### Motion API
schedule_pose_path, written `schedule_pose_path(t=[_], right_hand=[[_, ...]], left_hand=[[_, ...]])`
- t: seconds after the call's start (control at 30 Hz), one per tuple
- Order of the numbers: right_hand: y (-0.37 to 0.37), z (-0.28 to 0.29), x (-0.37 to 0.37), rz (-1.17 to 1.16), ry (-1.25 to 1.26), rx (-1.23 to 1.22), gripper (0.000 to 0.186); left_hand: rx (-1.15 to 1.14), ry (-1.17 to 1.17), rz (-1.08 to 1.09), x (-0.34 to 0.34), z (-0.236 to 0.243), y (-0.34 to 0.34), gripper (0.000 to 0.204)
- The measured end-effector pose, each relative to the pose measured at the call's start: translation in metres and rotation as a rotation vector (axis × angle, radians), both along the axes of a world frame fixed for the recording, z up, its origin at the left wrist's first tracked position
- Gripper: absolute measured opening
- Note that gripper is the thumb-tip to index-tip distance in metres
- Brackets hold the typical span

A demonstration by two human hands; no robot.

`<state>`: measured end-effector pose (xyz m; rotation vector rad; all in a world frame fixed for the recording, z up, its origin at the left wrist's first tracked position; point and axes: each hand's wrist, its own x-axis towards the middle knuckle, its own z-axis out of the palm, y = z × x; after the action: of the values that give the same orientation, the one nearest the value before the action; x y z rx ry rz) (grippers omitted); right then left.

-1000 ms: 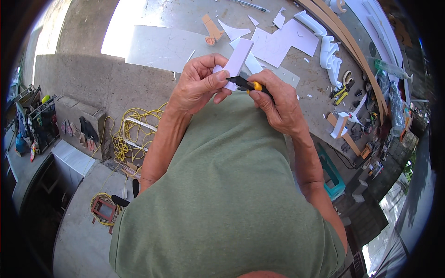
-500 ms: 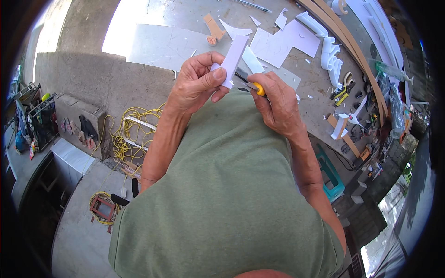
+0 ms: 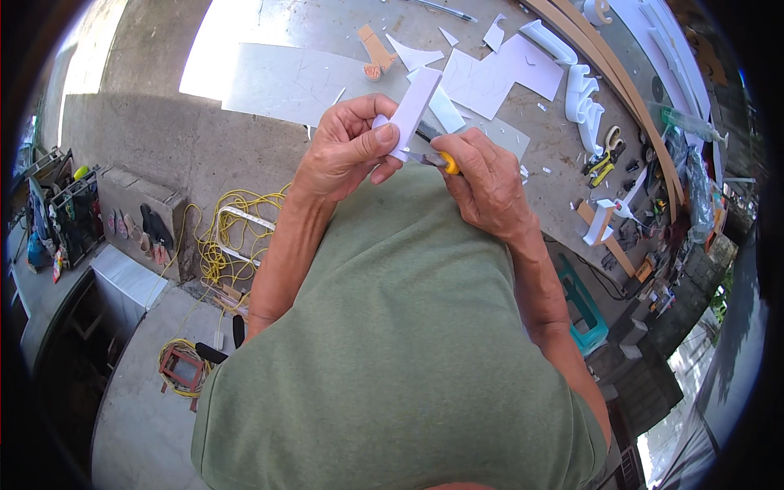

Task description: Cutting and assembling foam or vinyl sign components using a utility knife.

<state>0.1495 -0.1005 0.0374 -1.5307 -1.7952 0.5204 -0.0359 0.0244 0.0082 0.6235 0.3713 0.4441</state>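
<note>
My left hand (image 3: 347,151) pinches a white plastic piece (image 3: 417,106) shaped like a long flat strip, with its thumb on the broad face. The strip slants up to the right, and a rounded part of it shows behind the fingers. Closed around a yellow-handled cutter knife (image 3: 449,164), my right hand (image 3: 492,184) holds the blade against the strip's lower end. Whether the blade has entered the plastic is too small to tell. Behind the hands lie a white sheet (image 3: 482,82) with notched edges and a white triangular offcut (image 3: 414,55).
Across the tabletop are a brown cut-out piece (image 3: 376,51), curved white shapes (image 3: 581,102), yellow-handled pliers (image 3: 603,170) and long brown strips (image 3: 625,77). A teal stool (image 3: 590,327) stands under the table at right. Yellow cable (image 3: 216,245) lies coiled on the left.
The knife has moved left and slightly down, its blade now at the strip's lower end. The strip's upper end has shifted a little right and down. My left hand has barely moved.
</note>
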Motion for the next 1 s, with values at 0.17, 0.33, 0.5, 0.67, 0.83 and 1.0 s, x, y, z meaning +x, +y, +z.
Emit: schedule_pose_path(t=[0.17,0.33,0.5,0.67,0.83,1.0], right_hand=[[0.0,-0.003,0.0,0.009,0.001,0.026,0.045],[0.0,-0.008,-0.001,0.01,-0.009,0.018,0.041],[0.001,-0.012,0.0,-0.002,-0.003,0.05,0.04],[-0.009,-0.018,0.007,-0.063,0.393,-0.134,0.03],[-0.005,-0.019,0.018,-0.219,0.858,-0.335,0.03],[0.001,-0.028,0.024,-0.325,0.985,-0.4,0.032]], left_hand=[[0.013,0.02,-0.02,-0.001,-0.001,-0.001,0.022],[0.01,0.015,-0.022,-0.001,-0.004,-0.003,0.022],[-0.066,0.011,0.005,0.001,-0.004,-0.003,0.019],[0.027,0.045,0.011,0.001,-0.005,0.004,0.02],[0.19,0.162,0.06,0.0,-0.007,0.007,0.023],[0.305,0.322,0.061,0.001,-0.005,0.005,0.032]])
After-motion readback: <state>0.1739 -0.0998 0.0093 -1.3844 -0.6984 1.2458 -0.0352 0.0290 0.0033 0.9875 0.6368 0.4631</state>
